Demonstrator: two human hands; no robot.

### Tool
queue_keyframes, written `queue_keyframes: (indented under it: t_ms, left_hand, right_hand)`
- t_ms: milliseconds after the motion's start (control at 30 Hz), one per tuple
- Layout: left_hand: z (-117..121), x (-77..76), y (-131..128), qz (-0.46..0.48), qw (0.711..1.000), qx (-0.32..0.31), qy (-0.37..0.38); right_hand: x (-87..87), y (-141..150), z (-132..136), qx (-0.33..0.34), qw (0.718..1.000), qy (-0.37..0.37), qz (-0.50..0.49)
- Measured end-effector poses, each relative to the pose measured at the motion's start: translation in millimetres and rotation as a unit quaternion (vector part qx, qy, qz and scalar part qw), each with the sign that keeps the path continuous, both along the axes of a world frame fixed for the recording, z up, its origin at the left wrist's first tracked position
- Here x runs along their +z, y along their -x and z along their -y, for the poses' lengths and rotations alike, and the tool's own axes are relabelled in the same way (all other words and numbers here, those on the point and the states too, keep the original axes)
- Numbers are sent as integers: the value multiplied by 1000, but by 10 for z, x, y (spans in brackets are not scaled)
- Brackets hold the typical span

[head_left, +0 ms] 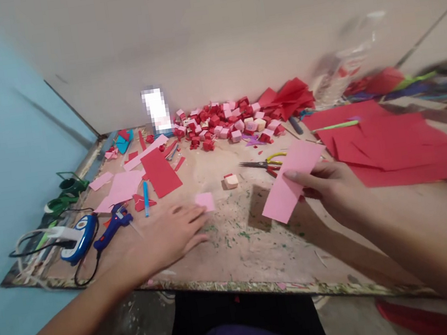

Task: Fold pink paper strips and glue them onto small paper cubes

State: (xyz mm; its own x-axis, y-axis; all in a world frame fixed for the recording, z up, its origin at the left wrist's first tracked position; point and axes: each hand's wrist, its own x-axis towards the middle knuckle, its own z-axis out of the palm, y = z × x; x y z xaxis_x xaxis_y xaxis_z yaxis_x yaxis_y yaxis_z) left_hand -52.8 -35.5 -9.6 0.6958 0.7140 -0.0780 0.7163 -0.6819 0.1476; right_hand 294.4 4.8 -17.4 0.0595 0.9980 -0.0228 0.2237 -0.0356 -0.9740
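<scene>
My right hand (330, 188) pinches a long pink paper strip (292, 180) and holds it above the worktable (238, 243). My left hand (166, 236) lies flat on the table with fingers stretched out, its fingertips touching a small pink paper square (205, 201). A small pink and white folded cube (231, 181) sits just beyond that square. Scissors with yellow and red handles (267, 163) lie behind the strip.
A pile of red and pink paper cubes (221, 123) lines the back wall. Red paper sheets (395, 149) cover the right side. A blue glue gun (113, 226), a blue pen (146, 198), a red sheet (161, 172), pink scraps (122, 188) and tape rolls (65, 195) lie left.
</scene>
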Motion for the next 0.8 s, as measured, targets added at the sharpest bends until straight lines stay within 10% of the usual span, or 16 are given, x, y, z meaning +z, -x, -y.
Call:
queue_keyframes:
  t_ms: [233, 500, 800]
  left_hand:
    - [-19, 178, 334, -64, 967, 194, -153]
    - [-17, 8, -645, 215, 972, 79, -47]
    - [-204, -168, -586, 347, 927, 117, 86]
  right_hand:
    - [117, 267, 105, 2, 1000, 24, -15]
    - [47, 867, 327, 51, 969, 154, -184]
    - [-130, 811, 389, 92, 955, 141, -246]
